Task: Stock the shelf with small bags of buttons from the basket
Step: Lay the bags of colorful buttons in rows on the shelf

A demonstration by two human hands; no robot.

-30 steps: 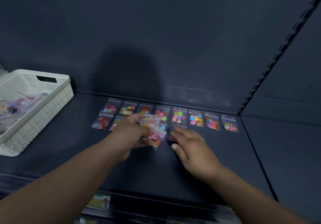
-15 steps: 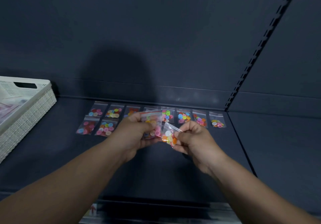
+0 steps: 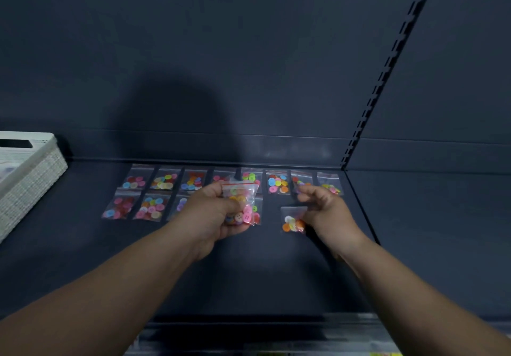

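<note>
Well off to the left of your left hand (image 3: 215,212), the white basket (image 3: 30,167) sat at the edge of view on the dark shelf (image 3: 249,272), and what lay inside it was too blurred to tell. Between the basket and that hand, small bags of coloured buttons lay flat in two rows: a back row (image 3: 166,181) that ran on behind both your hands, and a shorter front row (image 3: 150,206) that ended at your left knuckles. Your left hand was curled around a bunch of bags (image 3: 243,203), gripping them with their tops pointing away from you. Just to the right of it, one bag (image 3: 293,220) with orange, white and yellow buttons lay on the shelf by itself, against the left edge of your right hand (image 3: 329,214). I could not tell whether they were touching. That hand held nothing. Its fingers were loose and blurred, reaching toward the back row. Beyond it to the right, a slotted rail (image 3: 387,73) rose up the back wall.
</note>
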